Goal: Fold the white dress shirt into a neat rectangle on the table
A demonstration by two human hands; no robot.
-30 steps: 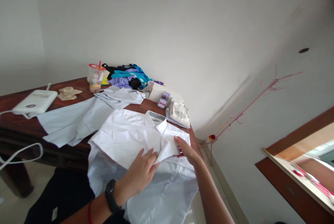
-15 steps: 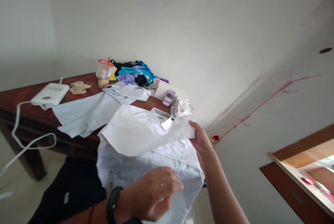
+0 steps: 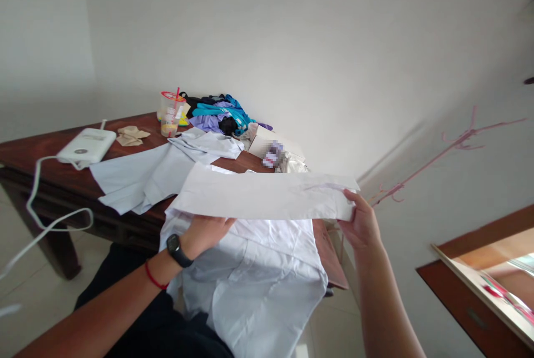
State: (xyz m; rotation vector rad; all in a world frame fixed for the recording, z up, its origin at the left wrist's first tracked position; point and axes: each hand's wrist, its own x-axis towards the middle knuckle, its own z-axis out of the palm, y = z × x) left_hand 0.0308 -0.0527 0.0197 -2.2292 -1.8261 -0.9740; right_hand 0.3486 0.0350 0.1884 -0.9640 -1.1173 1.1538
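Pale plain walls (image 3: 292,41) stand behind a dark wooden tabletop (image 3: 33,152) on my head view. At the centre, I have the right hand (image 3: 361,219) closed on the end of a long panel of a white shirt (image 3: 267,197), thumb on the near face. The left hand (image 3: 208,235) sits at the panel's lower edge near its other end; the fingertips are hidden behind the cloth, so I cannot tell whether they grip. A dark watch (image 3: 178,250) and a red band (image 3: 155,277) encircle the left wrist and forearm. The panel extends between both hands; white cloth below it drapes off the near edge of the tabletop. Left of the shirt, I note a pale garment (image 3: 158,172) laid over the surface. Beyond that are a white device (image 3: 87,147) with a white cable (image 3: 28,201), brown paper (image 3: 132,135) and a plastic cup (image 3: 169,119) with a red straw. Against the wall: a clothes pile (image 3: 225,116), then a white box (image 3: 267,137). Outermost right, a pink rack (image 3: 431,160) appears slanted in my view.
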